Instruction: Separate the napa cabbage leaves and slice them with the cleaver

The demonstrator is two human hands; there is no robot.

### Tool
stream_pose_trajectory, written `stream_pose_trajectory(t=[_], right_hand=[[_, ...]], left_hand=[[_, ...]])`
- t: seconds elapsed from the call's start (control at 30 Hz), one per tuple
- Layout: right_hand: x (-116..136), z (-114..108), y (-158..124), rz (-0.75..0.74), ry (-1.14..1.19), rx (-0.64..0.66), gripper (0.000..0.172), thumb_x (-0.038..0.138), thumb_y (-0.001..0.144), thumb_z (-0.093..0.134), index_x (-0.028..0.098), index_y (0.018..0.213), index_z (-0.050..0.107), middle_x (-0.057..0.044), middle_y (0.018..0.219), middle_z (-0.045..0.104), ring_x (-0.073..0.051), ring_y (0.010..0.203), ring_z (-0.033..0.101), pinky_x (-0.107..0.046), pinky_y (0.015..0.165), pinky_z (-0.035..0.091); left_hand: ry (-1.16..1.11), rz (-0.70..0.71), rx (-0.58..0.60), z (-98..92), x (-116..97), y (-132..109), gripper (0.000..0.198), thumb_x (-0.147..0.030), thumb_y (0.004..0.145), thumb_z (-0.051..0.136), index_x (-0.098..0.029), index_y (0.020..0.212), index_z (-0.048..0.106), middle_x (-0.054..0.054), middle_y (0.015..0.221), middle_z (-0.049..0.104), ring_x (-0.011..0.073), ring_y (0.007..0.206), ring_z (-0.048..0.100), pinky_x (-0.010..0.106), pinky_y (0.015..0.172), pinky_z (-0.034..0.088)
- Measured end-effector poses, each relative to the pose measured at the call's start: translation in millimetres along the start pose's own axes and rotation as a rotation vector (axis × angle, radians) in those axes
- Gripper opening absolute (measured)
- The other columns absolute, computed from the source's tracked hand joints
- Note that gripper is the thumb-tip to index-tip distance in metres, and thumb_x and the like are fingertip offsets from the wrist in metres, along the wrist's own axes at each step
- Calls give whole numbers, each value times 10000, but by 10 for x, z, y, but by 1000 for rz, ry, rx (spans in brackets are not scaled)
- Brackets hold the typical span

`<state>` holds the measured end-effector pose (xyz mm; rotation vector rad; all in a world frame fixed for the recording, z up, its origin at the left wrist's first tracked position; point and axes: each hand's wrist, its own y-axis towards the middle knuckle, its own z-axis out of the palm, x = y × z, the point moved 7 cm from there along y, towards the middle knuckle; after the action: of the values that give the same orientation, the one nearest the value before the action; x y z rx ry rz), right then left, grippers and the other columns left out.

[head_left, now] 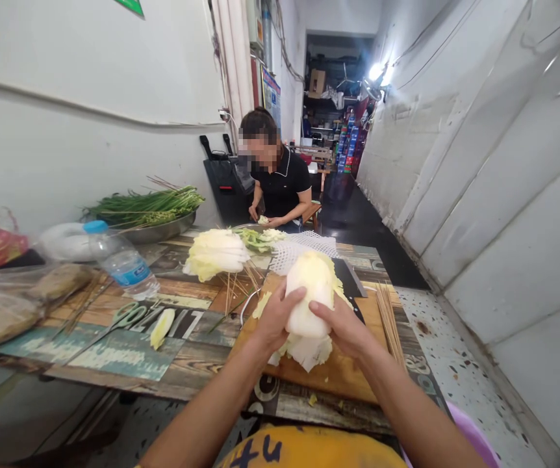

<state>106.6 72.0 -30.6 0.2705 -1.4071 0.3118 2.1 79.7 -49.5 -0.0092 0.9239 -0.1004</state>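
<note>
Both my hands grip a pale napa cabbage from its two sides, above a wooden cutting board. My left hand wraps its left side with the thumb across the front. On the right side, my right hand presses with its thumb on the white base; its other fingers are mostly hidden. Loose cabbage leaves lie on the board just below. Behind the cabbage, a dark flat blade-like piece shows in part. A stack of cabbage leaves rests to the left, beyond the board.
Wooden skewers lie along the board's right edge. Leftward are scissors, a single leaf, a water bottle, a plastic bag and a metal bowl of greens. Across the table sits a person handling vegetables.
</note>
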Motion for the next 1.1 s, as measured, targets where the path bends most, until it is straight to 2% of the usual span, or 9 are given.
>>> stream_pose_trajectory(t=[0.17,0.37,0.47,0.6,0.7,0.77,0.9,1.0,1.1], right_hand=[[-113,-180,-44,112,197,-10,564,504,708,630,193,1172,551,-125,1088,668,-273,929,646,-386,732,530],[-193,-385,-168,248,339,9,502,543,796,474,229,1186,509,-102,1250,594,-284,1087,583,-481,763,507],[-83,-517,-199,184,326,-38,531,582,779,471,241,1184,512,-93,1273,578,-302,1125,557,-507,795,495],[92,-612,-167,42,123,-197,586,526,688,637,201,1166,540,-135,1219,601,-327,1092,566,-468,836,493],[189,-555,-171,-83,-215,-344,699,439,642,721,194,1249,477,-129,1207,595,-309,1070,568,-444,878,475],[222,-427,-183,-155,-433,-343,713,427,698,677,205,1320,410,-119,1264,552,-296,1132,525,-444,936,434],[224,-263,-179,-205,-681,-259,647,413,760,610,212,1340,406,-110,1328,504,-295,1212,456,-446,1002,361],[227,-298,-130,-180,-690,-258,604,446,752,619,198,1282,469,-102,1246,573,-284,1111,535,-420,937,412],[259,-316,-95,-196,-640,-276,570,465,787,581,196,1279,479,-91,1201,605,-257,1047,574,-371,882,444]], left_hand=[[366,180,-61,-39,-137,47,620,-299,683,720,-177,1258,523,94,1117,657,273,1047,587,363,893,473],[345,294,-265,-382,-343,149,539,-187,595,763,-236,1109,612,32,1208,614,229,1249,446,311,1015,380],[347,214,-222,-415,-280,165,521,-189,595,762,-193,1093,610,85,1250,583,270,1308,371,354,1040,358],[499,320,-186,-204,-317,-4,569,-224,618,766,-213,1156,580,45,1470,338,241,1417,76,322,1124,216],[496,220,21,93,-166,-93,557,-284,705,710,-229,1232,539,56,1420,412,274,1373,235,365,1100,259],[484,181,96,199,-63,-130,579,-302,716,705,-216,1257,517,83,1324,513,292,1282,384,379,1063,305],[419,157,81,143,64,-137,623,-325,672,748,-169,1227,511,119,1218,582,315,1137,512,390,944,417],[234,26,196,134,155,-148,685,-327,663,758,-158,1261,470,144,1231,576,327,1106,543,387,870,467],[151,-51,214,115,144,-174,711,-279,651,773,-161,1280,464,149,1245,570,317,1083,565,372,854,475]])
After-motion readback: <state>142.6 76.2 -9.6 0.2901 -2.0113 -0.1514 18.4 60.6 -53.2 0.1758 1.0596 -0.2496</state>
